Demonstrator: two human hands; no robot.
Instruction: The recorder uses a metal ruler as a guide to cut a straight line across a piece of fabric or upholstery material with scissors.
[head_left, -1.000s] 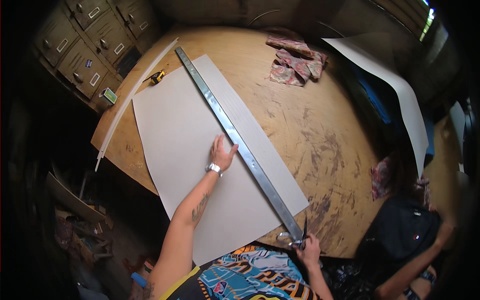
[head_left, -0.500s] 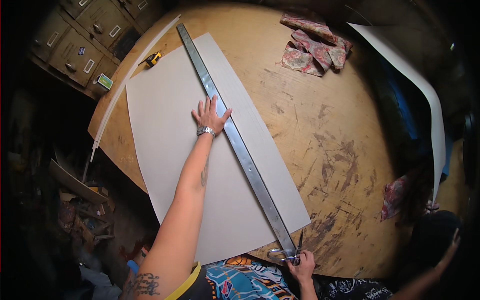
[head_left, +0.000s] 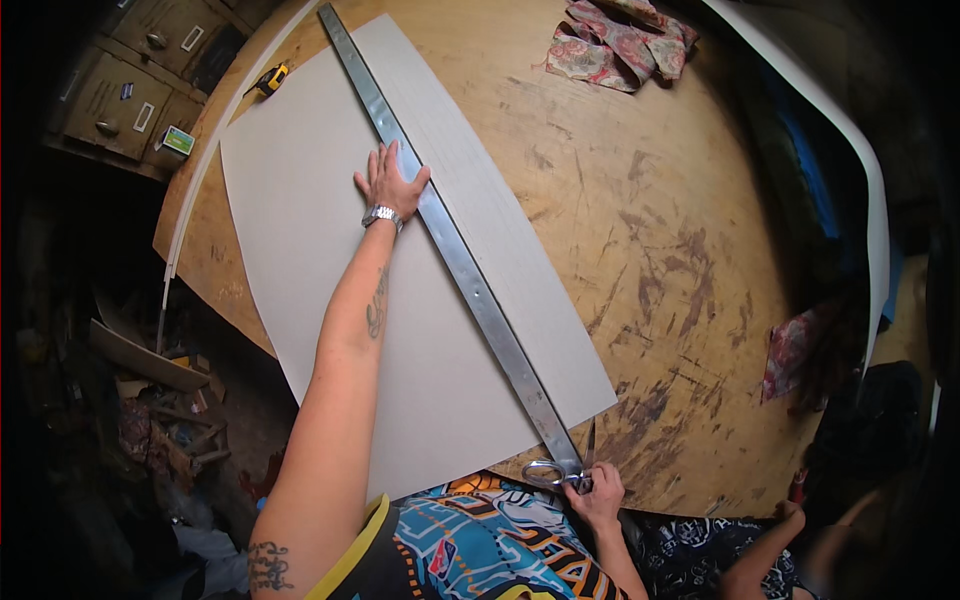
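A long metal straightedge (head_left: 480, 290) lies diagonally across a large pale grey sheet (head_left: 300, 210). My left hand (head_left: 393, 182) is spread open, pressing down on the straightedge and the sheet beside it, with a silver watch on the wrist. Close to my body, my right hand (head_left: 600, 490) is closed around shiny metal scissors (head_left: 571, 479). They are at the straightedge's near end, a ring handle toward the left and a blade pointing away from me. My fingers partly hide the scissors.
Under the sheet is a stained wooden table (head_left: 690, 230). A yellow tape measure (head_left: 270, 80) and a long thin strip (head_left: 183, 210) lie at the left. Patterned fabric pieces (head_left: 615, 45) rest at the far side. Another person's hand (head_left: 793, 513) is at the lower right, near a curved white sheet (head_left: 868, 180).
The whole view has shifted, so the table appears higher and farther left. Both my hands keep their places on the straightedge and scissors. Another person's hand has come in at the lower right.
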